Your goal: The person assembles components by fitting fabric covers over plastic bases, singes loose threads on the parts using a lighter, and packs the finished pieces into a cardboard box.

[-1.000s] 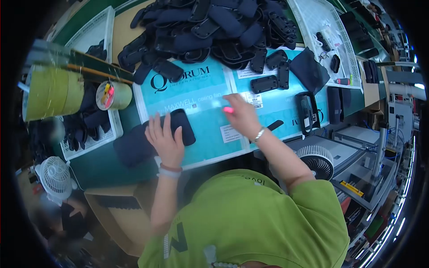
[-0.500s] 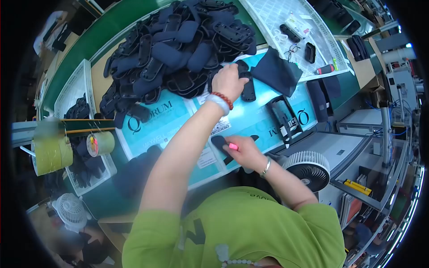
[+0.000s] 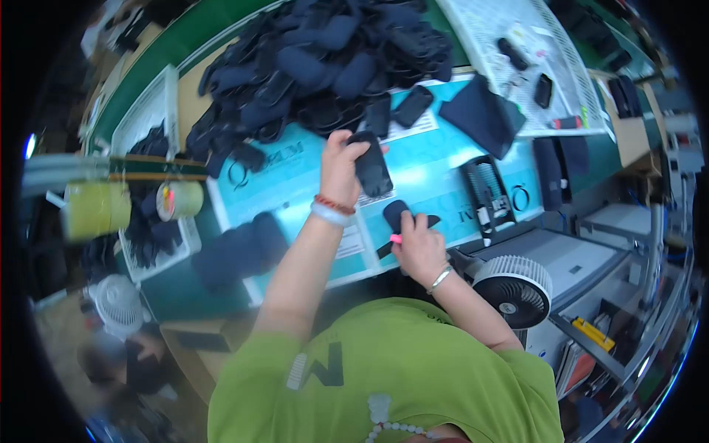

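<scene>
My left hand (image 3: 341,166), with a red bead bracelet at its wrist, is closed on a black oblong pad (image 3: 375,173) above the printed blue mat (image 3: 288,188). Closer to me, my right hand (image 3: 421,251) is closed around a small pink-ended object (image 3: 396,238), whose kind I cannot make out. A dark rounded pad (image 3: 395,213) shows at its fingertips; whether it is held or only touched is unclear. Just beyond my left hand, another black pad (image 3: 413,105) lies on the mat, beside a large heap of dark pads (image 3: 310,70).
A folded dark cloth (image 3: 484,114) and a black ribbed piece (image 3: 486,193) lie on the mat's right side. A white mesh tray (image 3: 576,81) with small items stands at back right. Yellow tape rolls (image 3: 96,210) hang at left. A fan (image 3: 513,292) is near my right arm.
My left hand has drawn back from the heap's edge towards me, bringing a black pad with it. My right hand has shifted slightly, its fingers now over the dark rounded pad. The camera view has turned somewhat.
</scene>
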The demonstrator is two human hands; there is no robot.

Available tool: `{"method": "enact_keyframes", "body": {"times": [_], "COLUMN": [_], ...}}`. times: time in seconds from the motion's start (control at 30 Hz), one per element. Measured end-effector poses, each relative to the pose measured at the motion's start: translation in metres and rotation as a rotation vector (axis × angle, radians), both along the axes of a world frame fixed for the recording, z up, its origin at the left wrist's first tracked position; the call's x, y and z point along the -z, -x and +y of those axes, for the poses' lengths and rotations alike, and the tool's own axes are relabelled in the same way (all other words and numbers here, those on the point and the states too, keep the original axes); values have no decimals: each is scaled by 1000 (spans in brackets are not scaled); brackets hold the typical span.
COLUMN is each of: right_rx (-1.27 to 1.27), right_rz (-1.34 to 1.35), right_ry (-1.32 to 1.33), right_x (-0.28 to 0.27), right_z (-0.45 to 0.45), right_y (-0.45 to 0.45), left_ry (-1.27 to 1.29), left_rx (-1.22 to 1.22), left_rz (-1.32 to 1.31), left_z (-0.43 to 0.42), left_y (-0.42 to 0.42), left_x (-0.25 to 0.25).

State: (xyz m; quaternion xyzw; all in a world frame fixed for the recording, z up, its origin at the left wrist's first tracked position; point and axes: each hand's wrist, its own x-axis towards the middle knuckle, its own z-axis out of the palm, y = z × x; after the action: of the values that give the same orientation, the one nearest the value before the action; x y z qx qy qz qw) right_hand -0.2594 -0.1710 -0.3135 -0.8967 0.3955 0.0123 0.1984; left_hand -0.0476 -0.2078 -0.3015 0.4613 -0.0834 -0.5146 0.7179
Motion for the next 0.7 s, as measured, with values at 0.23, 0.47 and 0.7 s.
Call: {"method": "enact_keyframes", "body": {"times": [0.23, 0.47, 0.7], "right_rx": [299, -330, -382], "right_rz": [-545, -586, -540], "right_ry": [-700, -309, -314], "right_x": [-52, -93, -79], "right_z": [-18, 29, 55], "right_y": [-35, -107, -137], "left_ry": [131, 55, 23], "left_rx": [-75, -209, -317], "left_rz": [598, 259, 72], "left_z": [126, 163, 183], "left_y": [-37, -42, -39], "left_x": [-28, -43, -53]}}
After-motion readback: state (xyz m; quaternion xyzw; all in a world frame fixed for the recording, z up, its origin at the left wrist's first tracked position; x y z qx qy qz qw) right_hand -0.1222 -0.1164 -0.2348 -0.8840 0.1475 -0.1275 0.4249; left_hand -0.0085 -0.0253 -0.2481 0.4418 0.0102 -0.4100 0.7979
